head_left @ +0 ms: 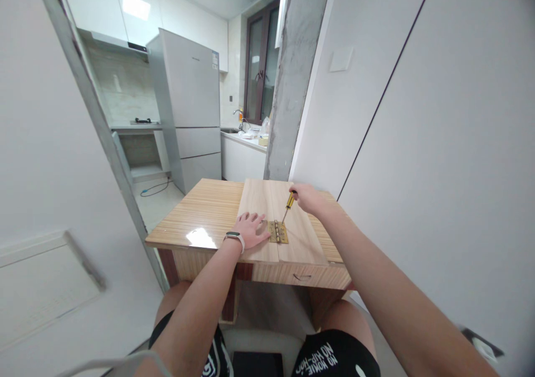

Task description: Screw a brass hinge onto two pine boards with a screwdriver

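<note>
A brass hinge (277, 232) lies unfolded across the seam between two pale wooden boards (261, 198) on the table. My right hand (308, 199) grips a yellow and black screwdriver (290, 201) by the top of its handle. The screwdriver leans, its tip reaching down to the upper right part of the hinge; whether a screw sits under the tip is too small to tell. My left hand (251, 230) lies with fingers spread on the left board, fingertips at the hinge's left edge. A band circles the left wrist.
The boards rest on a glossy wooden table (200, 209) with a drawer handle (302, 277) at the front. White wall panels (401, 115) rise close on the right. Behind stand a grey fridge (194, 92) and a counter with a sink (229, 130). A cable (155, 188) lies on the floor.
</note>
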The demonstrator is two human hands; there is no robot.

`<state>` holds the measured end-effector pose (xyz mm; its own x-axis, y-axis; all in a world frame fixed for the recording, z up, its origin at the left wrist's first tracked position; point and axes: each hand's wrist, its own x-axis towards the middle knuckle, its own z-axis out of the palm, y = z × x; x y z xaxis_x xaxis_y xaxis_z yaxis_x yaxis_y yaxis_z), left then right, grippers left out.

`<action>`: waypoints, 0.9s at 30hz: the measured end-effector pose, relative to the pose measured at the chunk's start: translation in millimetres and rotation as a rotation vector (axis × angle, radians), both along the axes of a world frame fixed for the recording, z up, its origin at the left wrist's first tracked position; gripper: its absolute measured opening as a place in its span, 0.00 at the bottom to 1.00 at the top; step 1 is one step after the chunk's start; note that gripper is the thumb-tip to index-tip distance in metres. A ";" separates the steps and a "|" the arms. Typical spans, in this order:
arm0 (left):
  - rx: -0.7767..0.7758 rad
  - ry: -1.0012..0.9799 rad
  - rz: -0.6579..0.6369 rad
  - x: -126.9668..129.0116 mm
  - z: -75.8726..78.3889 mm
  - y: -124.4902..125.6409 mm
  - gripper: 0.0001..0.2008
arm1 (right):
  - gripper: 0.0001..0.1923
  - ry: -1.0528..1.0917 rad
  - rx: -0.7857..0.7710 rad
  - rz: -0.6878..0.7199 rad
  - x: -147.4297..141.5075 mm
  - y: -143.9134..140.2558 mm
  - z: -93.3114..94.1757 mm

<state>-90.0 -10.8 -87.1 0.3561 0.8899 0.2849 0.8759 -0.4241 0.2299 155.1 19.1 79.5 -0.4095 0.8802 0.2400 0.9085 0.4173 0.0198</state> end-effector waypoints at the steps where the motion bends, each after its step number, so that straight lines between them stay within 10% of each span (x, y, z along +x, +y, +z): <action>1: -0.002 0.000 0.002 0.1 0.0 0.2 0.41 | 0.13 -0.008 0.003 -0.003 -0.6 0.1 0.7; 27: 0.026 -0.006 0.001 2.1 -1.0 0.5 0.39 | 0.22 -0.117 0.031 -0.188 -13.0 -12.3 7.6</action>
